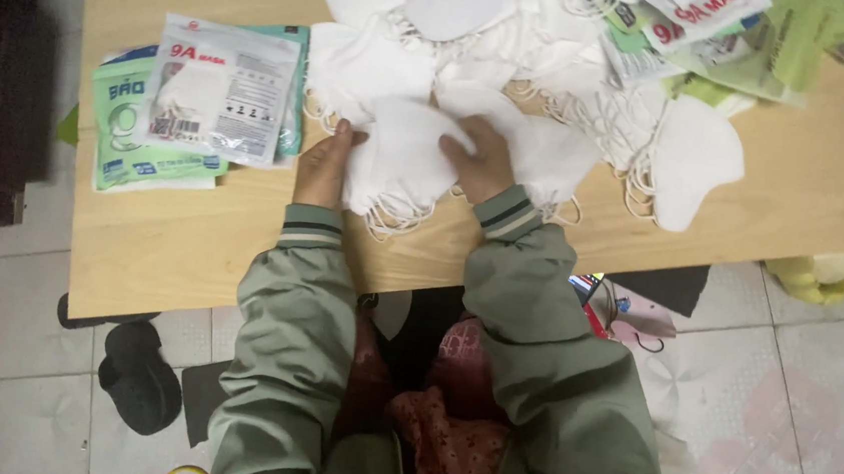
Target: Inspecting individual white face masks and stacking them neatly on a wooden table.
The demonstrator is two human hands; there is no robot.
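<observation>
Nearest the camera: green jacket sleeves (pixel 312 359) running up from a lap in red patterned cloth. Past the cuffs, at the near edge of the wooden tabletop (pixel 179 258), a small stack of white face masks (pixel 403 160), ear loops spilling toward that edge. Left hand (pixel 322 169) cupped against the stack's left side, fingers half curled over its rim, seemingly to square the masks up. Right hand (pixel 478 161) laid flat on top, fingers spread and pressing down, probably to keep the stack from sliding. Stack thus between and under both hands. Toward the left edge, sealed mask packets (pixel 208 90). Farther back, a loose heap of white masks (pixel 517 44), then more packets (pixel 719 35) at the far right corner.
</observation>
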